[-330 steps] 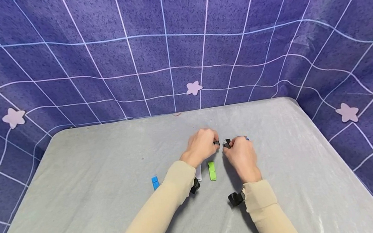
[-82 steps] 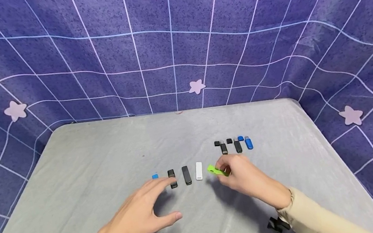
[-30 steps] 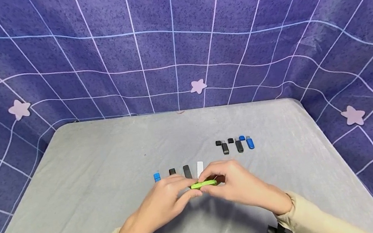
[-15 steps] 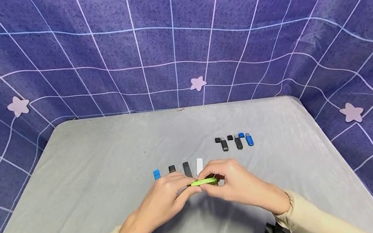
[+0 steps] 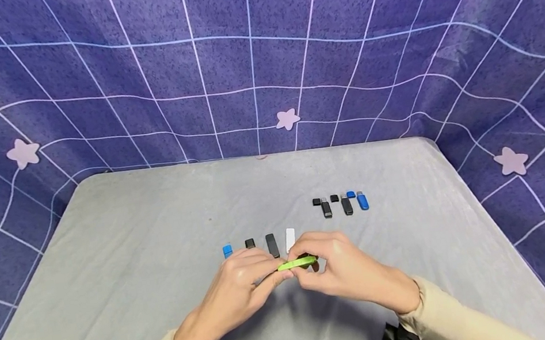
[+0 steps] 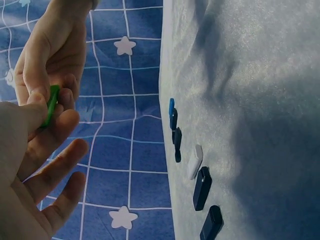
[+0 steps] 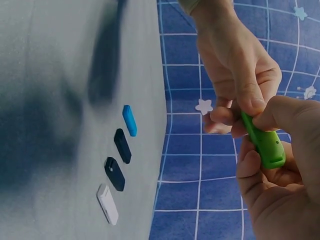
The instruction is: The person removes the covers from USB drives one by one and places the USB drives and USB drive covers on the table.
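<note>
A lime-green USB stick (image 5: 297, 262) is held between both hands above the front middle of the table. My left hand (image 5: 233, 286) pinches its left end between thumb and forefinger; the other fingers are spread loosely in the left wrist view. The right hand (image 5: 346, 267) grips the other end, where a slotted tip of the green stick (image 7: 270, 147) shows in the right wrist view. Behind the hands lie a white USB stick (image 5: 290, 239), a dark grey one (image 5: 272, 245), a black one (image 5: 250, 243) and a blue one (image 5: 227, 250), partly covered by the left hand.
Farther back on the right lie two black USB sticks (image 5: 347, 206) and a blue one (image 5: 363, 201), plugs bare, each with a cap beside it, such as the blue cap (image 5: 351, 194). A grey cloth covers the table (image 5: 154, 221); a purple curtain (image 5: 160, 81) hangs behind.
Earlier both hands were at the back right with a black stick and its cap. The right hand then picked up the green stick and brought it to the left hand, which took hold too.
</note>
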A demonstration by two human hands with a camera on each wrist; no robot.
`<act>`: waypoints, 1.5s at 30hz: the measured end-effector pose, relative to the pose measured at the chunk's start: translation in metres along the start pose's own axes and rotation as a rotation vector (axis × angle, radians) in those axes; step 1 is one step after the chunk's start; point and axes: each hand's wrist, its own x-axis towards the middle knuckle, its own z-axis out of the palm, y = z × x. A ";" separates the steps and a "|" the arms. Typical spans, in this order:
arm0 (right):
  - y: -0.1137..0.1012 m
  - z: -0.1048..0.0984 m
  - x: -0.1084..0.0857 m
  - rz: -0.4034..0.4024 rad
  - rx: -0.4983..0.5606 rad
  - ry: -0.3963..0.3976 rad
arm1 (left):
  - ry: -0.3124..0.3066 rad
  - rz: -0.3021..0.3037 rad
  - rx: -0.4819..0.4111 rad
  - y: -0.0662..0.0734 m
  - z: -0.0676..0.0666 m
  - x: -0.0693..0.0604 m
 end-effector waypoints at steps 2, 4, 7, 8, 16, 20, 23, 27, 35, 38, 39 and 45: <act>0.000 -0.001 0.000 -0.002 -0.011 -0.002 | -0.001 0.006 -0.005 -0.001 0.000 0.001; 0.001 -0.002 0.000 -0.003 -0.013 -0.005 | -0.011 0.006 -0.012 -0.001 -0.001 0.002; 0.002 -0.003 -0.001 -0.009 -0.009 -0.014 | -0.034 -0.006 -0.041 -0.001 -0.002 0.004; 0.002 -0.004 -0.001 -0.012 -0.007 -0.016 | -0.045 -0.020 -0.059 -0.001 -0.003 0.004; 0.007 -0.003 -0.002 -0.028 -0.056 -0.035 | -0.152 -0.202 -0.142 -0.001 -0.007 0.005; 0.008 -0.001 -0.004 -0.005 -0.073 -0.062 | -0.155 -0.241 -0.131 -0.001 -0.007 0.004; 0.009 0.000 -0.004 0.018 -0.078 -0.077 | -0.139 -0.237 -0.117 -0.002 -0.006 0.003; 0.009 0.000 -0.003 0.044 -0.091 -0.086 | -0.130 -0.245 -0.093 -0.003 -0.005 0.003; 0.006 0.001 -0.001 0.084 -0.139 -0.099 | -0.153 -0.184 0.048 -0.002 -0.004 0.004; 0.005 0.001 0.000 0.128 -0.177 -0.119 | -0.130 -0.149 0.073 -0.002 -0.003 0.003; 0.005 0.001 0.000 0.143 -0.186 -0.126 | -0.121 -0.139 0.085 -0.002 -0.002 0.003; 0.005 0.001 0.001 0.118 -0.232 -0.156 | -0.122 -0.122 0.146 -0.001 0.000 0.004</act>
